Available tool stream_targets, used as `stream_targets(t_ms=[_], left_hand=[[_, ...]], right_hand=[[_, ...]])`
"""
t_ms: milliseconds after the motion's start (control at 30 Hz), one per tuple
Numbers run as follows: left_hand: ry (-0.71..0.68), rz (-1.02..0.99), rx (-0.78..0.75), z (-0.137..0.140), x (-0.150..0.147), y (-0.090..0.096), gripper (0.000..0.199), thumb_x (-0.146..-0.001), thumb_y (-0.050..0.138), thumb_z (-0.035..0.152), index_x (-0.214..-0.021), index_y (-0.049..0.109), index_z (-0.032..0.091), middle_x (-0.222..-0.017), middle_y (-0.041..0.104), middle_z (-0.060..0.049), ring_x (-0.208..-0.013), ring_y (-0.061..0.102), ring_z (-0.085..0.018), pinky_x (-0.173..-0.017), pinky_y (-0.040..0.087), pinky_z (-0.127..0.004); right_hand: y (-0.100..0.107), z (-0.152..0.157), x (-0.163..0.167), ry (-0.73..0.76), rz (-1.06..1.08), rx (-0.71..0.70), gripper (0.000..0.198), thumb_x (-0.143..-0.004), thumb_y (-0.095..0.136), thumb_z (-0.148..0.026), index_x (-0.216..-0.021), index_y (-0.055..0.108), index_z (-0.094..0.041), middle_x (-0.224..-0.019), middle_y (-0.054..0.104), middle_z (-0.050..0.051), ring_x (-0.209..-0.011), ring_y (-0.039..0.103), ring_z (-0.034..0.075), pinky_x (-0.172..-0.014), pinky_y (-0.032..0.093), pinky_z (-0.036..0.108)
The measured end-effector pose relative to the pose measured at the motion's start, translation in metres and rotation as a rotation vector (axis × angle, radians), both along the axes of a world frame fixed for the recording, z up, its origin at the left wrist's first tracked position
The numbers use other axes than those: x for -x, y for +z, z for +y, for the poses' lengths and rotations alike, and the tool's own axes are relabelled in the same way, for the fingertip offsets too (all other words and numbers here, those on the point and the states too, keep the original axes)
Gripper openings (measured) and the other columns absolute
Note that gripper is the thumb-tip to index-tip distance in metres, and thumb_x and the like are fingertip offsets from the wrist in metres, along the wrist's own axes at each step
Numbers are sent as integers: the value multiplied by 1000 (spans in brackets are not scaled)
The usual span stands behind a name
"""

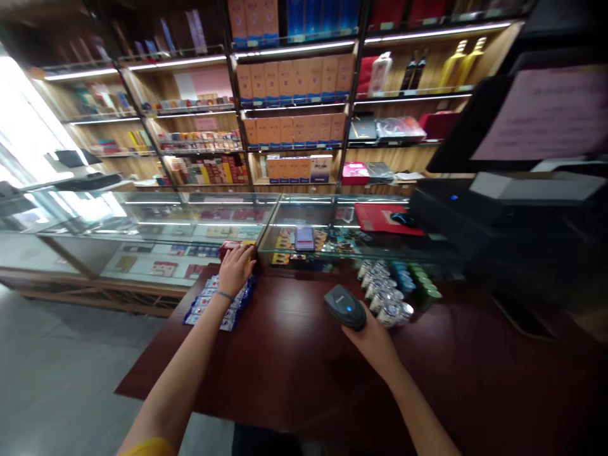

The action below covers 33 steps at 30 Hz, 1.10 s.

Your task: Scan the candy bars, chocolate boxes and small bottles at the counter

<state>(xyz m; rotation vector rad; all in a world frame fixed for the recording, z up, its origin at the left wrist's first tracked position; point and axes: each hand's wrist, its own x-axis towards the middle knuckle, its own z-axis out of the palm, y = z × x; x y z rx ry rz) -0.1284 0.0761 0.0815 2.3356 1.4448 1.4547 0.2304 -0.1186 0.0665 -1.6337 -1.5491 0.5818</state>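
My right hand [372, 335] is wrapped around a black handheld barcode scanner [341, 303] with a blue light, held above the dark red table [285, 354]. At the table's far left, my left hand [236, 269] reaches over small red and yellow packs [228, 247]. Its fingers are spread and slightly bent, touching or just above the packs; the contact is partly hidden. Under and beside the left wrist lie rows of blue-and-white sachets [209, 297]. Right of the scanner stand rows of silver-topped cans [384, 294], then blue cans [403, 277] and green cans [424, 283].
A glass display counter [190, 218] runs behind the table. On it are a phone-like device [304, 239] and a red mat [380, 218]. A dark phone-shaped object [522, 315] lies at right, below a dark monitor [460, 126]. Stocked shelves [294, 107] line the wall.
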Motion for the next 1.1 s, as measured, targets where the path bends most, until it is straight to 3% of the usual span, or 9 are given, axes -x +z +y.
stream_targets(t_ms=[200,400,600,833,1100], left_hand=[[-183,-305,86,-42,-99,-17,39,-86,69,35,-123,67,25,-123,67,-11,-121,59,-30,-112,41,-47],[-372,-609,319,-86,-218,-56,45,-82,76,31,-124,63,24,-119,64,-11,-111,63,-25,-98,51,-40],[-558,-399,378,-125,-303,-88,60,-83,74,28,-137,47,24,-130,49,-12,-116,57,-24,-97,52,-42],[-494,-168,256,-150,-341,-101,62,-82,74,25,-138,46,23,-128,40,-12,-123,48,-28,-110,41,-49],[-514,-153,222,-151,-347,-105,53,-83,71,20,-131,48,20,-122,42,-12,-115,52,-26,-105,45,-45]], right_hand=[[0,-34,-36,-115,60,-28,48,-79,66,-38,-124,58,-23,-101,78,8,-99,74,30,-83,55,36],[4,-71,-79,-226,-36,49,50,-79,66,-32,-128,60,-24,-98,79,8,-100,74,32,-82,55,36],[-3,-100,-118,-252,-8,49,39,-81,65,-34,-119,62,-25,-112,76,9,-108,71,30,-91,54,39],[-16,-120,-146,-264,-55,117,40,-82,65,-36,-120,59,-27,-100,77,5,-92,75,30,-75,56,36],[-19,-120,-150,-311,-109,78,38,-81,64,-34,-118,63,-26,-104,78,9,-107,72,32,-90,55,41]])
